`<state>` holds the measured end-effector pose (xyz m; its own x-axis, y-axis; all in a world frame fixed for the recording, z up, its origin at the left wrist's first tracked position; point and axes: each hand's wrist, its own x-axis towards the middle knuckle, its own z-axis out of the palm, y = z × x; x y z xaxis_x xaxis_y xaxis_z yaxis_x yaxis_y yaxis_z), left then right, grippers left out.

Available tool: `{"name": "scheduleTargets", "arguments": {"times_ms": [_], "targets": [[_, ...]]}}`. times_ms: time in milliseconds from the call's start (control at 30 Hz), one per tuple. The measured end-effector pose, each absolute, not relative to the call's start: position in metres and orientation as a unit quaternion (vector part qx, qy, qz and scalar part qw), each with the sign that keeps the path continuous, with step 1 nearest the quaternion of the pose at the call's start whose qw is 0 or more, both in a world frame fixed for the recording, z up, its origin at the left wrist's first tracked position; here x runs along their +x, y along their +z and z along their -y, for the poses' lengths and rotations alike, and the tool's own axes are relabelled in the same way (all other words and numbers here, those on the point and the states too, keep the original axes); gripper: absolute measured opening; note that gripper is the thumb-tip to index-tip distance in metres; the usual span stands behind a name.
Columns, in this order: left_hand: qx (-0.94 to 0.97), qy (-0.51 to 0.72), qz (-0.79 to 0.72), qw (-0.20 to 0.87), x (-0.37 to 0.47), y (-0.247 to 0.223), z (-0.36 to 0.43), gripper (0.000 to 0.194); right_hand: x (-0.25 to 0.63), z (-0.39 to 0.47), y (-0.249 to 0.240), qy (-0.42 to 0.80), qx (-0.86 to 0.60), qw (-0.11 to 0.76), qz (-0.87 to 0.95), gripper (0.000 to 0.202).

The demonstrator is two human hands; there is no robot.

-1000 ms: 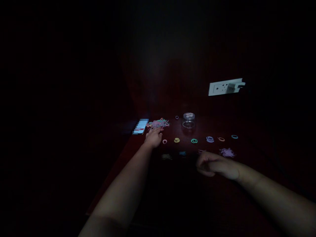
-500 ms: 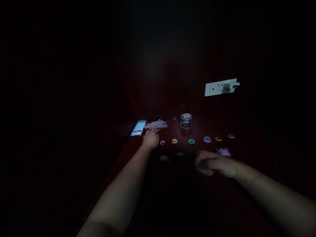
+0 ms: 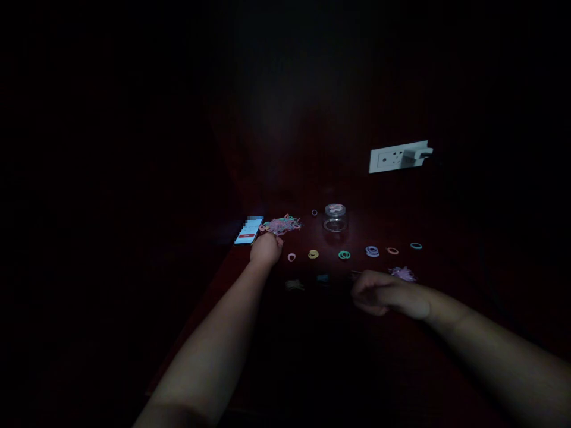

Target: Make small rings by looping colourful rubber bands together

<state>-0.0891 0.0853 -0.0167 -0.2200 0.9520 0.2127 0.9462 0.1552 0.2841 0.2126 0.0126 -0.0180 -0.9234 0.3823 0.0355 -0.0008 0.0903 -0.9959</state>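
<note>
My left hand (image 3: pixel 266 249) is at the near edge of a mixed pile of coloured bands (image 3: pixel 282 225), its fingers curled and partly hidden. My right hand (image 3: pixel 372 293) is curled above the dark table, left of a lilac bunch of bands (image 3: pixel 402 274); anything in its fingers is too dark to make out. Between and beyond the hands lie pink (image 3: pixel 291 257), yellow (image 3: pixel 313 254), green (image 3: pixel 344 255), purple (image 3: pixel 372 251), orange (image 3: pixel 392 251) and teal (image 3: pixel 416 245) rings in a row. Nearer me are a dim beige bunch (image 3: pixel 294 285) and a blue one (image 3: pixel 322 277).
A lit phone (image 3: pixel 249 230) lies left of the pile. A clear lidded jar (image 3: pixel 335 219) stands behind the row, with a small ring (image 3: pixel 314 212) to its left. On the wall is a white socket (image 3: pixel 398 157) with a plug in it.
My left hand has shifted slightly left and its fingers look more tucked in. My right hand stays almost in place. The whole view has moved a little.
</note>
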Motion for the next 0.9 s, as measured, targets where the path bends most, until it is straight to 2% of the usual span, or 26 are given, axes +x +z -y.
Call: {"name": "scheduleTargets", "arguments": {"times_ms": [167, 267, 400, 500, 600, 900], "targets": [[0.633, 0.237, -0.737, 0.001, -0.086, -0.015, -0.081, 0.013, 0.213, -0.014, -0.018, 0.640, -0.127, 0.148, 0.743, 0.034], [0.668, 0.288, -0.686, -0.002, -0.070, -0.006, -0.068, 0.006, 0.210, -0.013, -0.015, 0.608, -0.165, 0.187, 0.754, 0.032], [0.781, 0.420, -0.462, 0.004, -0.035, 0.005, -0.037, 0.005, 0.204, -0.010, -0.010, 0.541, -0.275, 0.268, 0.748, 0.026], [0.843, 0.414, -0.344, 0.018, -0.016, 0.009, -0.015, 0.007, 0.201, -0.010, -0.008, 0.516, -0.296, 0.335, 0.731, 0.026], [0.856, 0.403, -0.324, 0.013, -0.009, 0.010, -0.005, 0.007, 0.202, -0.011, -0.008, 0.515, -0.290, 0.382, 0.711, 0.028], [0.862, 0.366, -0.349, -0.017, -0.009, 0.012, -0.004, 0.005, 0.206, -0.012, -0.010, 0.455, -0.309, 0.399, 0.734, 0.025]]}}
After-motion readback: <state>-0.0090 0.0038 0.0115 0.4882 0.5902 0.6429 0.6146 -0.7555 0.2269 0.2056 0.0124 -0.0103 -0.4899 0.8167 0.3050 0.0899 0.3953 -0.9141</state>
